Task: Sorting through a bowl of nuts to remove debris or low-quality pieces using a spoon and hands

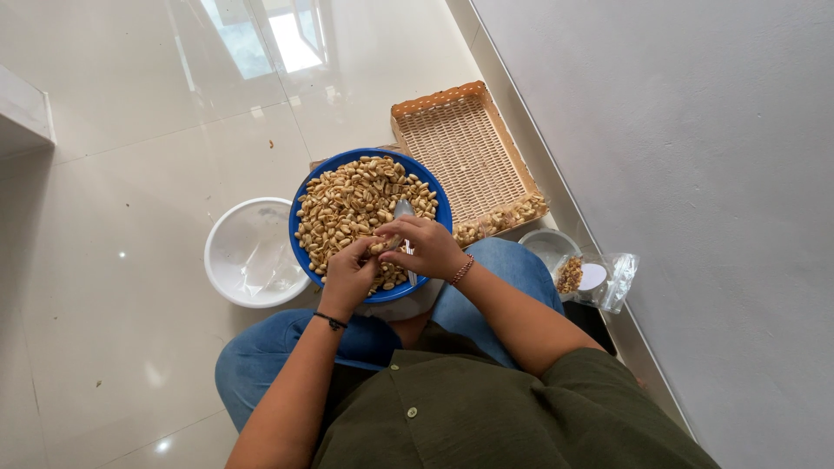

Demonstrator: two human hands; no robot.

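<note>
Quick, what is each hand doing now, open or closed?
Left hand: closed, pinching a peanut.
Right hand: closed on the same peanut, over the blue bowl.

To my right, on the floor against the wall, lies one package: a clear plastic bag (608, 280), crumpled and glossy, with a small heap of tan peanuts (570, 274) showing through it and a round white lid-like disc (593, 277) inside; I see no labels, signs or screens

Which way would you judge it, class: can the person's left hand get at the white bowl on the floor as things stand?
Probably yes: the white bowl sits beside the blue bowl, on the left hand's side, nothing between.
</note>
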